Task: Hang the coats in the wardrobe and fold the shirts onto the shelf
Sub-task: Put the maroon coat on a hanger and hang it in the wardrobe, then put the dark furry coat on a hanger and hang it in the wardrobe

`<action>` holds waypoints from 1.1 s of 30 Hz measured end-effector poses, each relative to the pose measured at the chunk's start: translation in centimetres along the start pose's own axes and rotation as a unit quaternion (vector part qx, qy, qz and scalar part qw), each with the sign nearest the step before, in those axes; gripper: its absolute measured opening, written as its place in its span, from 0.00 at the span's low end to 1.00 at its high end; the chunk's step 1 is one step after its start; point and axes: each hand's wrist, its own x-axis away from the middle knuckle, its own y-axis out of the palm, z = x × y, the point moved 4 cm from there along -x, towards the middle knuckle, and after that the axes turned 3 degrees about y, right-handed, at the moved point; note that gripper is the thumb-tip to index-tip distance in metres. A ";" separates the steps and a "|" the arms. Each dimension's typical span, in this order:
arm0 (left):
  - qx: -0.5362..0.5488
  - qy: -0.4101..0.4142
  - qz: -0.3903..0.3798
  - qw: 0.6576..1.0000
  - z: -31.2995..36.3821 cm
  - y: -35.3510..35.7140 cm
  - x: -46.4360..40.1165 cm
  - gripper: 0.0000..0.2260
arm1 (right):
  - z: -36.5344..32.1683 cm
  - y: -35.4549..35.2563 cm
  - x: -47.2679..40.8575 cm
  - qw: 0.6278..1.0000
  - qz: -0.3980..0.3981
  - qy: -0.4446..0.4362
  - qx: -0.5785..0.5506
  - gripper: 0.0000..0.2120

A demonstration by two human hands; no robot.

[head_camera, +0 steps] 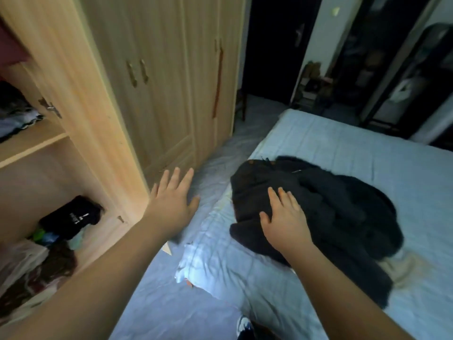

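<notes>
A heap of black garments (331,212) lies crumpled on the near left part of the bed (367,148). My right hand (285,217) hovers over or rests on the heap's left side, fingers spread, holding nothing. My left hand (174,197) is open with fingers apart, in the air between the bed and the wooden wardrobe (103,99). The wardrobe's left section stands open, showing shelves. A folded black shirt (71,217) with white print lies on the lower shelf among other clothes.
The upper shelf (31,138) holds a pile of dark and light clothes. The wardrobe's other doors (166,82) are closed. Light blue sheeting (208,266) covers the floor gap beside the bed. A dark doorway (277,45) and a black rack (404,82) stand beyond the bed.
</notes>
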 end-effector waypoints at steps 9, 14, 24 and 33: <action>-0.026 0.095 -0.045 0.994 14.1 6.7 -8.7 0.31 | 15.5 0.5 -2.9 0.995 -0.005 0.100 -0.022 0.33; -0.022 0.109 -0.054 0.992 21.2 10.9 -14.5 0.30 | 23.9 0.4 -7.4 0.992 -0.022 0.117 -0.030 0.33; -0.023 0.095 -0.143 0.985 28.2 20.2 -19.6 0.32 | 33.3 3.9 -12.4 0.984 -0.094 0.145 -0.053 0.33; -0.012 0.100 -0.134 0.986 30.1 22.0 -27.4 0.31 | 35.4 5.7 -18.6 0.979 -0.098 0.159 -0.083 0.32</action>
